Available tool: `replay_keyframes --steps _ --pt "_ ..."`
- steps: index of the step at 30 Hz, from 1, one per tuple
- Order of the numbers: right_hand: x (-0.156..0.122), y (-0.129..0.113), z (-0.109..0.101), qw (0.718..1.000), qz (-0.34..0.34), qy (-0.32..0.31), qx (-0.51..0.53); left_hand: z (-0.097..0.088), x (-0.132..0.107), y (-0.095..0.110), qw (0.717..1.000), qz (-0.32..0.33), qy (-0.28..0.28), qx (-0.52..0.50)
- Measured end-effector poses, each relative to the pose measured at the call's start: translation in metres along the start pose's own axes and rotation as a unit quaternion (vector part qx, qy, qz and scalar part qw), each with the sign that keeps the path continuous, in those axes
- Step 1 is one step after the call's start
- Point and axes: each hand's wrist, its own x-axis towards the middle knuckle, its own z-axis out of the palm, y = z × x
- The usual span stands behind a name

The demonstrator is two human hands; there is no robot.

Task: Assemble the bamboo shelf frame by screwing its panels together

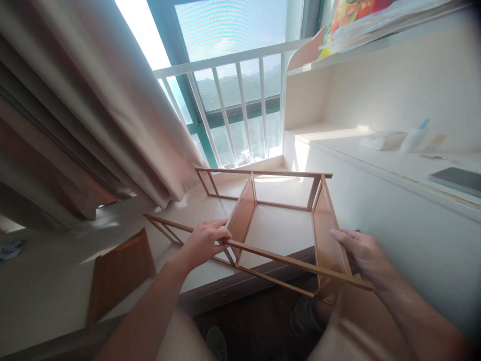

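Observation:
A wooden shelf rack (283, 259) lies on its side, partly on the white window seat and partly over its front edge. Two slatless side frames are joined by a middle board (243, 215) and an end board (327, 228). My left hand (208, 240) is closed on the near rail where the middle board meets it. With thumb on the board's outer edge and fingers behind, my right hand (358, 250) grips the end board at the right. A loose wooden board (122, 273) leans on the seat at the left, apart from both hands.
Curtains (101, 100) hang at the left, beside a window with a white railing (240, 100). On the right, a white cabinet ledge (338, 138) carries a dark phone-like slab (458, 179) and small items. A shelf above holds colourful packaging (353, 17).

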Motion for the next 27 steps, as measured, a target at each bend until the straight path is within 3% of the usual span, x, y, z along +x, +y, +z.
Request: replay_keyframes --steps 3,13,16,21,24,27 --pt "-0.015 0.004 0.01 0.998 0.064 -0.027 -0.004 0.0 0.0 -0.021 1.0 -0.003 0.01 -0.018" --pt "-0.084 -0.009 0.054 0.994 0.091 -0.061 0.024 -0.007 -0.005 -0.064 0.996 -0.048 -0.005 -0.079" --pt "-0.096 0.003 0.069 0.991 0.11 -0.069 0.037 -0.002 -0.004 -0.078 0.994 -0.057 0.027 -0.086" --pt "-0.107 0.02 0.095 0.983 0.135 -0.1 0.071 0.009 -0.006 -0.085 0.98 -0.078 0.14 -0.118" --pt "-0.109 0.022 0.11 0.979 0.141 -0.121 0.082 0.02 -0.008 -0.074 0.941 -0.128 0.244 -0.197" --pt "-0.112 0.025 0.124 0.974 0.151 -0.145 0.083 0.037 -0.013 -0.053 0.848 -0.229 0.363 -0.31"
